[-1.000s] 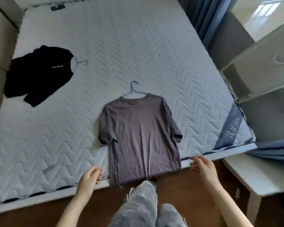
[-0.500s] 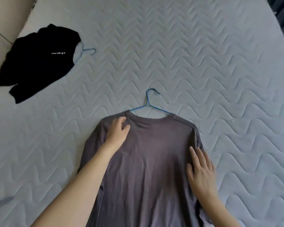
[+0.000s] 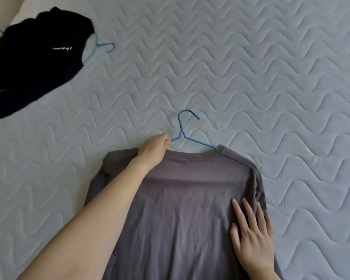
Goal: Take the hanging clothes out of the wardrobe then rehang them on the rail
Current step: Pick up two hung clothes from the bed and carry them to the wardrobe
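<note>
A grey t-shirt [image 3: 190,203] lies flat on the quilted mattress [image 3: 251,77], still on a blue wire hanger [image 3: 185,130] whose hook pokes out above the collar. My left hand [image 3: 155,148] grips the hanger's left arm at the collar. My right hand [image 3: 251,233] lies flat, fingers spread, on the shirt's right side near the sleeve. A black garment [image 3: 34,57] on a second blue hanger [image 3: 104,46] rests at the far left of the mattress.
The pale quilted mattress fills nearly the whole view. A strip of beige wall or headboard [image 3: 0,15] shows at the top left corner, beside the black garment.
I have leaned in over the bed. My left hand moved from the shirt's left shoulder up to the collar and closed on the hanger. My right hand stays pressed on the shirt.
</note>
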A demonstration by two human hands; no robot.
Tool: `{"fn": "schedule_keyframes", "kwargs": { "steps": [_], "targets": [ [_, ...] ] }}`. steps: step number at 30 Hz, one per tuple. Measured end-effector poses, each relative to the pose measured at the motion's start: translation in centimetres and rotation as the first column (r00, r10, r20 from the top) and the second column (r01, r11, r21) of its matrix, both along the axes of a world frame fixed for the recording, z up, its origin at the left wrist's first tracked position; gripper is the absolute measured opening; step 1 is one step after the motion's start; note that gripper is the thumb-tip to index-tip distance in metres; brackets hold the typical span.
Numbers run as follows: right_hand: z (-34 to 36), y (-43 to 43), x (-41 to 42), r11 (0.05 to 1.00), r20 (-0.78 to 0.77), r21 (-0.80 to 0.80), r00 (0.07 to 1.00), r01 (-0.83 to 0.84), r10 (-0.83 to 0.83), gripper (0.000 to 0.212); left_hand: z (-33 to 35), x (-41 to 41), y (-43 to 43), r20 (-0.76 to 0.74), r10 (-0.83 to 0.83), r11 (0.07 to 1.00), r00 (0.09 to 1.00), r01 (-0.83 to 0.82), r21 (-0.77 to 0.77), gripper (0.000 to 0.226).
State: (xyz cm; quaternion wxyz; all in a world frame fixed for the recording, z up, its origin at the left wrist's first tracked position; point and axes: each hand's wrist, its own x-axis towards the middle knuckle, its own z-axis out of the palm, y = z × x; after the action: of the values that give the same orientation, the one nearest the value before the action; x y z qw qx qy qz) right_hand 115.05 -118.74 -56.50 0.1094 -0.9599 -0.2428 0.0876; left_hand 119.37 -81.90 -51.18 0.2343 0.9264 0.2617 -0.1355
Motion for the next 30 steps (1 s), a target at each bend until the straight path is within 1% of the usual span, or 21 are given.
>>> {"fn": "schedule_keyframes", "kwargs": {
  "steps": [2, 4, 5, 8, 9, 11, 14, 17, 18, 20, 21, 23, 25, 27, 28, 30],
  "targets": [
    [1.5, 0.2, 0.5, 0.999, -0.116, -0.04, 0.993, -0.003, -0.002, 0.062, 3.2, -1.8, -0.6, -0.046, 0.032, 0.998, 0.998, -0.035, -0.058, 0.023],
    [3.6, 0.3, 1.1, 0.998, -0.255, -0.057, 0.967, -0.01, -0.005, 0.062, 7.3, -3.4, -1.6, -0.039, 0.052, 0.992, 0.998, -0.056, -0.116, 0.023],
    [5.1, 0.3, 1.4, 1.0, -0.315, -0.023, 0.949, 0.01, -0.016, 0.06, 9.8, -4.2, -2.2, -0.027, 0.066, 0.988, 0.997, -0.069, -0.138, 0.023],
    [12.9, 0.9, 1.4, 0.974, -0.451, 0.197, 0.893, 0.112, -0.012, 0.047, 18.3, -7.3, -4.0, 0.003, 0.119, 0.981, 0.993, -0.117, -0.156, 0.021],
    [16.5, 1.0, 0.9, 0.952, -0.474, 0.272, 0.88, 0.142, 0.004, 0.041, 21.3, -8.7, -4.6, 0.026, 0.135, 0.979, 0.991, -0.129, -0.156, 0.021],
    [23.4, 0.7, -0.5, 0.898, -0.491, 0.396, 0.87, 0.189, 0.033, 0.038, 27.6, -11.9, -5.9, 0.074, 0.187, 0.972, 0.98, -0.174, -0.156, 0.023],
    [32.4, -0.8, -4.0, 0.828, -0.57, 0.501, 0.816, 0.253, 0.095, 0.027, 37.2, -18.1, -8.9, 0.122, 0.279, 0.958, 0.952, -0.267, -0.105, 0.025],
    [39.6, -2.8, -7.6, 0.774, -0.621, 0.57, 0.761, 0.275, 0.187, 0.022, 45.2, -26.4, -13.2, 0.235, 0.404, 0.914, 0.884, -0.397, -0.081, 0.029],
    [41.2, -3.5, -8.9, 0.76, -0.657, 0.576, 0.723, 0.3, 0.214, 0.021, 47.0, -29.6, -14.8, 0.269, 0.459, 0.887, 0.847, -0.456, -0.078, 0.026],
    [43.7, -4.4, -11.6, 0.737, -0.743, 0.569, 0.612, 0.365, 0.27, 0.023, 49.6, -36.3, -18.2, 0.338, 0.568, 0.81, 0.75, -0.582, -0.071, 0.024],
    [44.4, -4.8, -12.8, 0.734, -0.767, 0.565, 0.566, 0.376, 0.301, 0.023, 50.4, -39.8, -19.9, 0.359, 0.622, 0.762, 0.696, -0.644, -0.071, 0.025],
    [45.1, -5.3, -15.0, 0.753, -0.788, 0.56, 0.502, 0.345, 0.356, 0.023, 50.9, -46.4, -23.5, 0.381, 0.726, 0.649, 0.573, -0.754, -0.101, 0.024],
    [45.0, -5.4, -17.0, 0.776, -0.799, 0.559, 0.44, 0.293, 0.41, 0.025, 50.7, -52.3, -27.6, 0.404, 0.821, 0.505, 0.402, -0.843, -0.186, 0.019],
    [44.7, -5.0, -18.9, 0.813, -0.821, 0.536, 0.364, 0.227, 0.44, 0.027, 50.2, -57.1, -32.1, 0.408, 0.898, 0.312, 0.164, -0.891, -0.33, 0.015],
    [44.6, -4.7, -19.9, 0.833, -0.833, 0.52, 0.327, 0.188, 0.446, 0.027, 50.0, -59.2, -34.4, 0.392, 0.918, 0.221, 0.058, -0.895, -0.387, 0.016],
    [44.1, -3.7, -22.4, 0.86, -0.845, 0.502, 0.262, 0.092, 0.465, 0.025, 49.4, -63.2, -38.8, 0.358, 0.929, 0.075, -0.097, -0.897, -0.436, 0.027]
  ]
}}
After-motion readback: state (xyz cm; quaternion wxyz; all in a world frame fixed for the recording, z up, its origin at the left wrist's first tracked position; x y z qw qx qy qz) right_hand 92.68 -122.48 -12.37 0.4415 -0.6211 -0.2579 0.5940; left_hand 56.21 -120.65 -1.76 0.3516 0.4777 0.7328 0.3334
